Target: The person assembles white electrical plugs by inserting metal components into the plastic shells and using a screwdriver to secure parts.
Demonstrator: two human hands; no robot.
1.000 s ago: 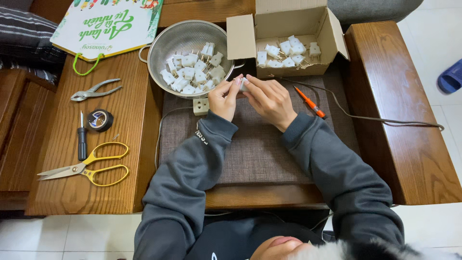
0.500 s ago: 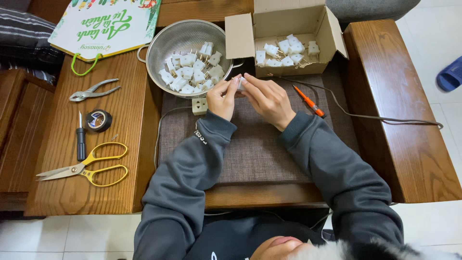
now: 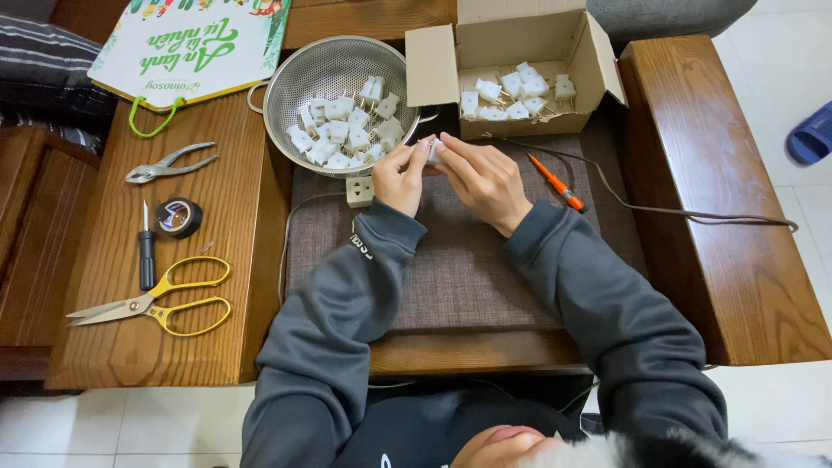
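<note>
Both our left hand (image 3: 400,176) and right hand (image 3: 478,176) pinch one small white plug (image 3: 432,153); we judge its pins could bend, or it could slip into the colander (image 3: 286,87).

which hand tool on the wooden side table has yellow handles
The scissors, lying nearest the person. The pliers are bare grey metal and the small screwdriver has a black handle.

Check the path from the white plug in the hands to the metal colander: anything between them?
Nothing visible. Both hands, left hand and right hand, pinch the white plug right at the near rim of the colander. The beige socket block lies lower, beside the left hand.
</note>
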